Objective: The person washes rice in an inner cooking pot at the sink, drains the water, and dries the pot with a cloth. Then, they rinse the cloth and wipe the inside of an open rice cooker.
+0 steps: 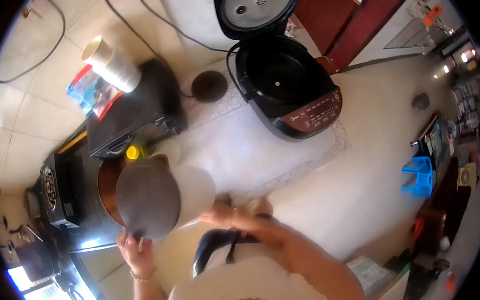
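Note:
A dark grey round piece (148, 199), like a lid or the base of a pot, stands tilted in front of me. Behind its right side shows a whitish cylindrical container (196, 194); whether the two are joined I cannot tell. The fingers of my left hand (136, 252) are closed on the near edge of the grey piece, and a bracelet circles that wrist. My right hand (219, 217) is at the container's near right side, its blurred fingertips close to or touching the wall. Beyond stands a black rice cooker (287, 92) with its lid (257, 8) raised.
A black appliance (138, 108) at the left carries stacked paper cups (110, 65) and a colourful packet (92, 91). A yellow cap (133, 152) shows behind the grey piece. Cords run across the back. A blue stool (418, 176) stands on the right.

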Tool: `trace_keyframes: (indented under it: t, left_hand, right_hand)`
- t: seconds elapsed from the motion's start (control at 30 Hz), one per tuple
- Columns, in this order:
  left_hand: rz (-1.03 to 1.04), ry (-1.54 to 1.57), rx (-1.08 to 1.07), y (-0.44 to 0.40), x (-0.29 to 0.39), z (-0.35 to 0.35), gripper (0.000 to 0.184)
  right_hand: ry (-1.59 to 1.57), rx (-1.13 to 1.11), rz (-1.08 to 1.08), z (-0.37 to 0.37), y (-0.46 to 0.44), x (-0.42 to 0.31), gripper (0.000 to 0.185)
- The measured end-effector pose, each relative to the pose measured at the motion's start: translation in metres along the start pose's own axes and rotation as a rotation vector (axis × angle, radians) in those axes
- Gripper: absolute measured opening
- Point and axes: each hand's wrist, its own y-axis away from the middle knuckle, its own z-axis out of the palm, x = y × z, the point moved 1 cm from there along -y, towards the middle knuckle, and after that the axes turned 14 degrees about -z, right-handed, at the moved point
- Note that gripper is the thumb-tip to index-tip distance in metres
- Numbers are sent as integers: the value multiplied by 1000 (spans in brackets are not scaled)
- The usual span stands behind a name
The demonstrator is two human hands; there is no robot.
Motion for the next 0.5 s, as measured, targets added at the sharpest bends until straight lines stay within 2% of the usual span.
trace_keyframes:
  t: [0.03, 0.07, 0.1, 0.13, 0.17, 0.2, 0.23, 0.27, 0.3, 0.33, 0.37, 0.43, 0.5]
  left_hand:
    - [-38, -95, -28, -4, -24, -1, 32]
    - [-82, -196, -53, -8, -52, -5, 43]
    - [-138, -189, -78, -14, -71, 5, 56]
    - [-211, -126, -79, -21, -73, 22, 49]
    - [-353, 107, -84, -29, -59, 47, 43]
    - [-479, 344, -102, -37, -47, 68, 39]
    - [-578, 528, -109, -41, -33, 90, 37]
    - [-524, 544, -142, -45, -23, 110, 32]
    - [-470, 561, -175, -48, -13, 129, 30]
    - [-300, 439, -231, -49, 11, 145, 29]
    - [-281, 420, -196, -50, 16, 159, 33]
    - [-256, 397, -131, -54, 14, 180, 39]
    - [-248, 386, -68, -58, 1, 193, 38]
  right_hand:
    - [378, 153, -212, -18, 17, 0, 10]
    - [515, 167, -153, -40, 40, 0, 10]
    - [450, 308, -12, -45, 68, 20, 15]
    - [560, 337, 25, -98, 86, 4, 24]
    - [486, 485, 384, -112, 116, 19, 27]
    - [180, 761, 674, -140, 137, 23, 27]
    - [593, 762, 744, -169, 163, 26, 24]
    - [1057, 617, 722, -194, 187, 22, 22]
    - [1135, 683, 818, -193, 193, 29, 21]
    - [1209, 749, 915, -187, 195, 43, 20]
    - [536, 1151, 897, -170, 186, 52, 21]
    - [-319, 1384, 637, -126, 143, 31, 26]
    - [174, 908, 342, -111, 132, -1, 29]
